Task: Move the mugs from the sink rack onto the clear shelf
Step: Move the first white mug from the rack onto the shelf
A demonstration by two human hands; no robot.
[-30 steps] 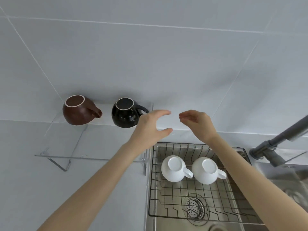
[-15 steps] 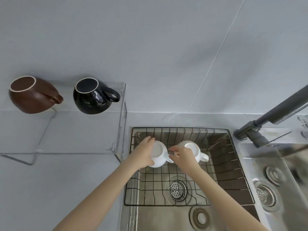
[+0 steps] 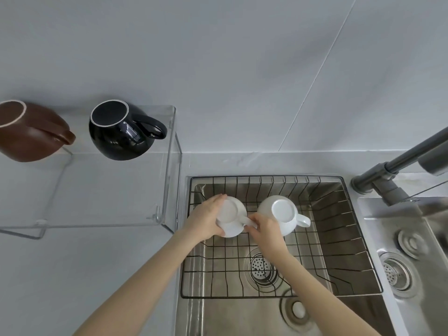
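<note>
Two white mugs stand upside down in the black wire sink rack [image 3: 339, 238]. My left hand [image 3: 206, 221] wraps the body of the left white mug [image 3: 230, 214]. My right hand [image 3: 265, 227] pinches that same mug's handle. The right white mug [image 3: 282, 213] stands untouched just beyond my right hand, handle pointing right. On the clear shelf [image 3: 121, 190] to the left sit a brown mug [image 3: 31, 134] and a black mug [image 3: 121, 132], both upside down.
The rack sits in a steel sink [image 3: 242, 316] with a drain strainer [image 3: 260, 266] under it. A grey tap [image 3: 397, 170] reaches in from the right, above a second basin [image 3: 400, 238]. A grey tiled wall runs behind everything.
Both hands came down from in front of the shelf into the rack and closed on the left white mug. The view tilted down and to the right.
</note>
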